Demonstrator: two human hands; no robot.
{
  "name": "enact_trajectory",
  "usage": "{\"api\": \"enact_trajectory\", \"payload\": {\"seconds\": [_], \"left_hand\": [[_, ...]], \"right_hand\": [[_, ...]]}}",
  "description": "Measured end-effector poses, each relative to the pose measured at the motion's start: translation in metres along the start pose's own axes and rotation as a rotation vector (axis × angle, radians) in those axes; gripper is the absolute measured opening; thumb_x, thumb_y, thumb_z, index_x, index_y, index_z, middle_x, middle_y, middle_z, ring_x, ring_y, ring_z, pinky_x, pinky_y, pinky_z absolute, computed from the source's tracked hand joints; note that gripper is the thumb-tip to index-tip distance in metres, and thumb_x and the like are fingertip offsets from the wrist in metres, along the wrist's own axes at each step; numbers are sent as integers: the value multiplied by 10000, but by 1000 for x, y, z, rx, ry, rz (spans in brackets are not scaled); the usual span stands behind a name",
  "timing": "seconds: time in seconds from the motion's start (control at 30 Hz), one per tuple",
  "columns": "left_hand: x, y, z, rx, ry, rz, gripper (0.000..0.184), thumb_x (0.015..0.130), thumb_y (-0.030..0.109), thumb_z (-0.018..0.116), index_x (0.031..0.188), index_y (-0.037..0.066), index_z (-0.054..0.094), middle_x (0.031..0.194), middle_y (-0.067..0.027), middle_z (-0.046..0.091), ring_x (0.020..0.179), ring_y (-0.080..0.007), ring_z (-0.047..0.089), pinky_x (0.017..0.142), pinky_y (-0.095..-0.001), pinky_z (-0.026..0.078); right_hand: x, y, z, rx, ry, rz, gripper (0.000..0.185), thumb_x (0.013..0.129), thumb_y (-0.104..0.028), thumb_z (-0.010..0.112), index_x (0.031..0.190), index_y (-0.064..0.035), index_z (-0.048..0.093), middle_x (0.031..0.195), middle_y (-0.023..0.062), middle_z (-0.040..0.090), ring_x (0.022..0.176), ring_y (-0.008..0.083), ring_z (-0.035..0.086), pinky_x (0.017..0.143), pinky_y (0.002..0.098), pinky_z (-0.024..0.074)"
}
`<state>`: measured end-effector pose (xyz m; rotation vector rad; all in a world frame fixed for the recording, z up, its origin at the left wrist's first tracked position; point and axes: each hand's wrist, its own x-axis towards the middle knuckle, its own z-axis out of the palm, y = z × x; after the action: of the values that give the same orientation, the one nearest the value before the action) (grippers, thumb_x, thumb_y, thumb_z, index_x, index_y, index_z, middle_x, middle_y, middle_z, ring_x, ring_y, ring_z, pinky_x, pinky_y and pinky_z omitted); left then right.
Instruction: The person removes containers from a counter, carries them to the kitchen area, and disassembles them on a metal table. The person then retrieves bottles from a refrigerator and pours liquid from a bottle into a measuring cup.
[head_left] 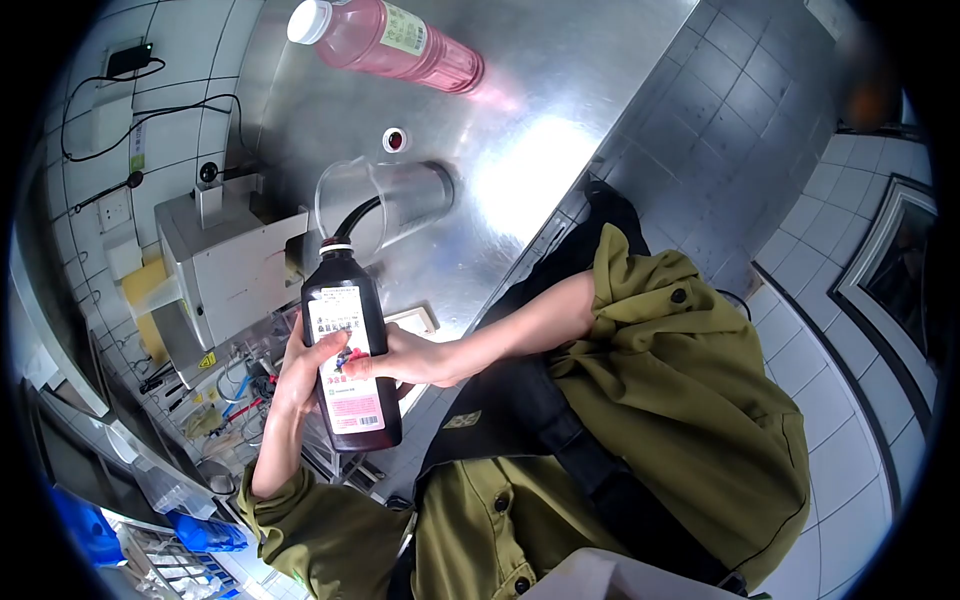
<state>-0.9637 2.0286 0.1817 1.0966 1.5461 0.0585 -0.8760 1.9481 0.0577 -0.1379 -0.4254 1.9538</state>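
Note:
My left hand [303, 368] and my right hand [412, 358] are closed around opposite sides of a dark bottle [335, 270] with a white and pink label. Its open neck is tipped toward a clear plastic measuring jug [415, 195] on the steel counter. A dark stream of liquid [357, 215] runs from the neck into the jug. Just beyond the jug lies a small white bottle cap [396, 139], its dark red inside facing up. Part of each hand's fingers is hidden behind the bottle.
A large bottle of pink liquid [430, 60] with a white cap stands on the steel counter [530, 95]. Left of the jug is a boxy white machine [240, 270]. Black cables [190, 105] hang along the tiled wall. Assorted tools [230, 400] lie at lower left.

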Motion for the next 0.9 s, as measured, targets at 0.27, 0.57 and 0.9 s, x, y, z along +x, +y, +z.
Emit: {"api": "enact_trajectory", "payload": {"seconds": [0.27,0.57,0.9], "left_hand": [[2,-7,0,11,25,22,507,743,101,609,1179,-16,377,1024,-141,547,904,-209,570,779,-318,478],[1,-10,1,-41,45,9,544,714,76,650,1174,-8,371,994,-145,559,874,-213,581,764,-327,488],[4,-15,-1,-32,60,34,542,700,67,652,1166,-13,387,990,-141,563,867,-217,582,766,-333,482]], "right_hand": [[-3,-5,-2,41,12,-36,547,779,-298,653,1182,-14,416,1058,114,554,1016,206,526,856,330,440],[-1,3,-3,-54,30,-16,547,772,-292,660,1176,-4,428,1057,116,552,1010,209,528,863,335,434],[-4,-2,-5,-37,40,-16,557,765,-301,671,1167,6,439,1079,123,552,1025,201,522,868,322,428]]}}
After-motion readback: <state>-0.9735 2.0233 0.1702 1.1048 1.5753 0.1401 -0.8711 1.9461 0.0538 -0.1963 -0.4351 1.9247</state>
